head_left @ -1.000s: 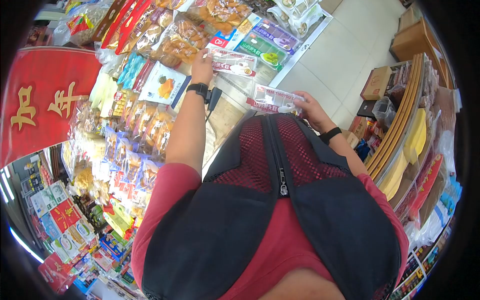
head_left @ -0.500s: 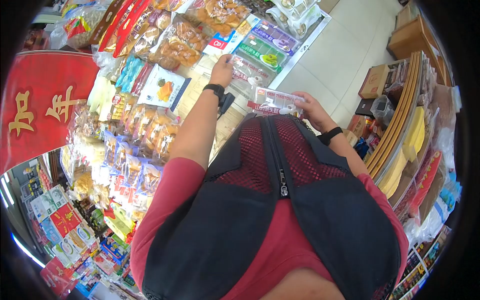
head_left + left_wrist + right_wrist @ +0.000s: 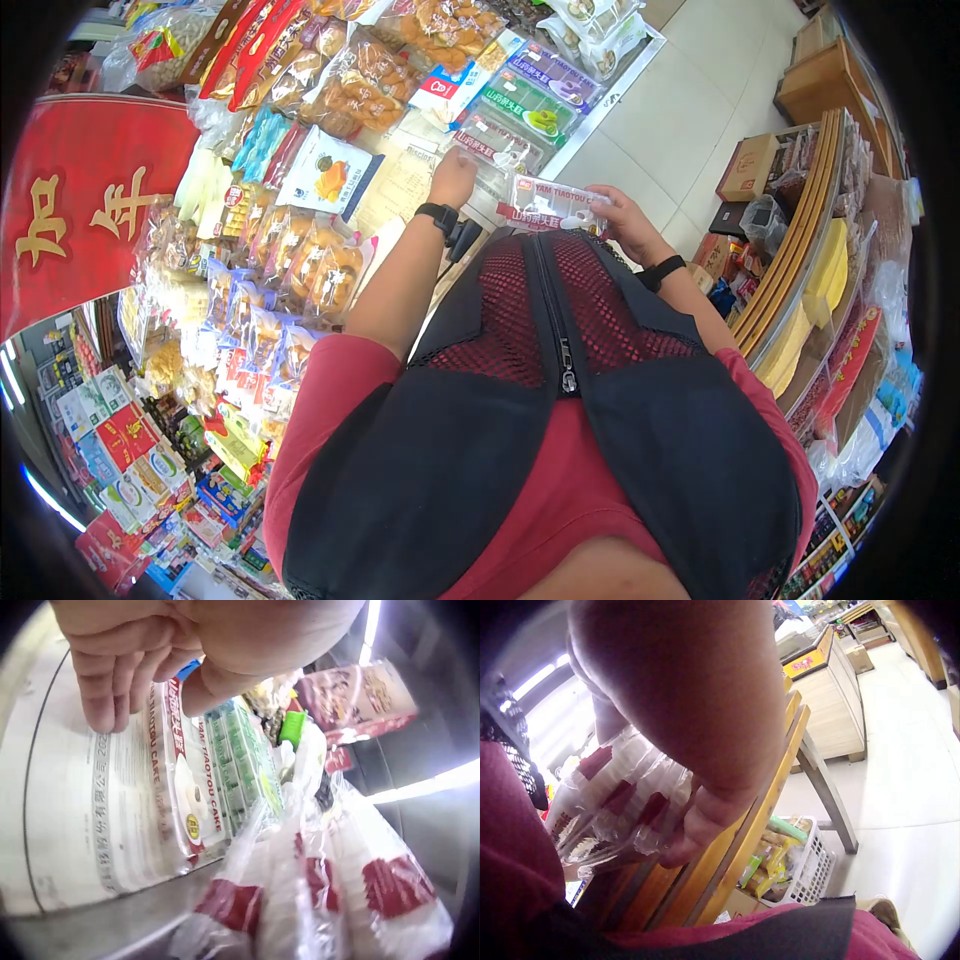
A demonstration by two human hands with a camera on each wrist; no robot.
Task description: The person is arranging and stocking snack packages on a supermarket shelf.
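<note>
- Holding a red-lettered clear pack (image 3: 545, 205) by its right end, the right hand (image 3: 628, 222) sits before the black vest (image 3: 430, 470) in my head view, fingers curled round the plastic.
- From there I see the left hand (image 3: 455, 180) well apart from the right, with the held pack between them and its near end beside the left hand without contact.
- Also in the head view, a second red-lettered pack (image 3: 503, 145) lies just beyond the left hand's fingertips, next to a green pack (image 3: 525, 106) and then a purple pack (image 3: 556, 76).
- My left wrist view shows that hand's fingers loosely extended above a pale printed surface (image 3: 82, 817), gripping nothing that I can make out; the second pack is just beside the thumb, and I cannot tell whether they touch.
- In my right wrist view, the right hand is clamped on clear wrapping with dark-red bands (image 3: 619, 796); wooden slats (image 3: 729, 879) and a white basket (image 3: 811, 871) appear past it, lower down.
</note>
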